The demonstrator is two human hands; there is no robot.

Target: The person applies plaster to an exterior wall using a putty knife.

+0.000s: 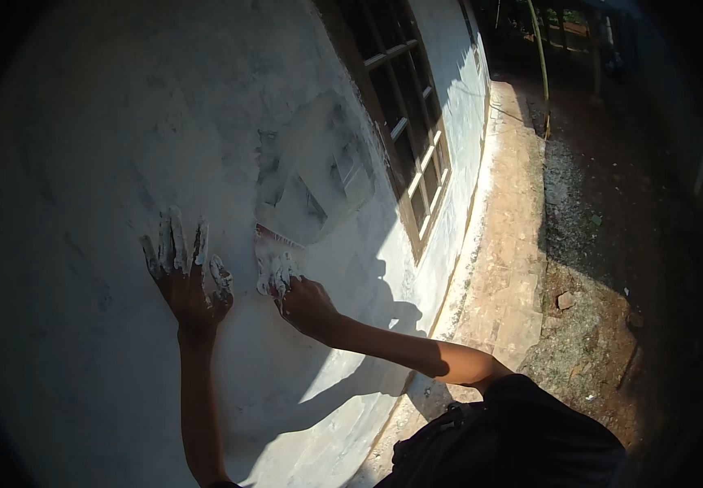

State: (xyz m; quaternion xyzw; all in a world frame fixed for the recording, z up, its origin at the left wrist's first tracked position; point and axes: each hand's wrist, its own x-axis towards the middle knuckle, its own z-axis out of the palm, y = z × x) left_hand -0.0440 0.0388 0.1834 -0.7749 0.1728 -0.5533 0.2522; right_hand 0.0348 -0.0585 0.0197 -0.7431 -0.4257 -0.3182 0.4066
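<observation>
My left hand [189, 281] is up at the pale plastered wall [99, 350], its fingers spread and thickly coated in white paste. It holds nothing that I can see. To its right my right hand [303, 305] is closed, also smeared with paste, around a putty knife [277, 237]. The knife's reddish, wide edge lies along the wall, and white paste covers much of the tool. Just above it is a patch of smeared grey and white filler [311, 179] with uneven streaks.
A window with a brown frame [404, 175] and pale bars is set in the wall at the upper right. A sunlit ledge [494, 268] runs along the wall's foot. Beyond it lies rough ground with a stone [565, 300]. A thin pole [541, 61] stands farther off.
</observation>
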